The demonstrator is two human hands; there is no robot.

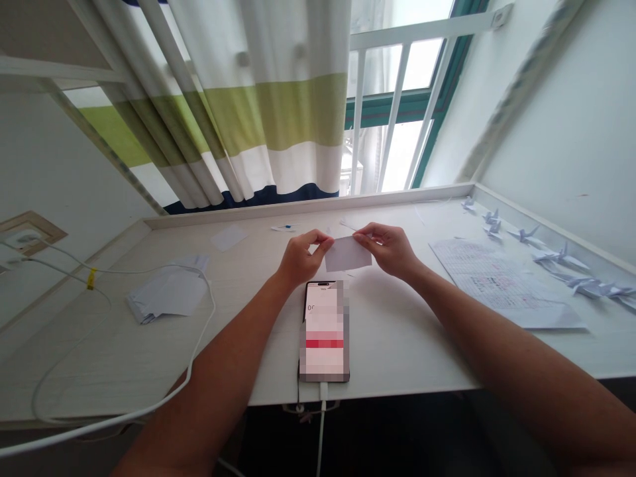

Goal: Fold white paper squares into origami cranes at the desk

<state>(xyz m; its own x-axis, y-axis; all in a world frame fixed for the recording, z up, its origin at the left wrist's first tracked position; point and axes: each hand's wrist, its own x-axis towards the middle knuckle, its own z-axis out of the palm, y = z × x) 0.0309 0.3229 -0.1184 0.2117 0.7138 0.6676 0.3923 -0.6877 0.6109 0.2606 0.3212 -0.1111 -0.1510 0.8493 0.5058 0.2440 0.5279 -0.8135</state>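
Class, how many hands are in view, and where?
2: the left hand, at the upper left corner of the small paper, and the right hand, at its upper right corner.

We see a plain white small sheet [348, 254] over a white tabletop [397, 338] with faint grain. The folded cranes [559, 255] are white too, while the written page [491, 278] carries rows of dark and reddish marks. We find a pale pink phone screen [324, 324] crossed by a red band, a white cable [211, 291] with a yellow tag [91, 279], a teal window frame [416, 103], and a whitish curtain [278, 112] banded olive green, hemmed navy
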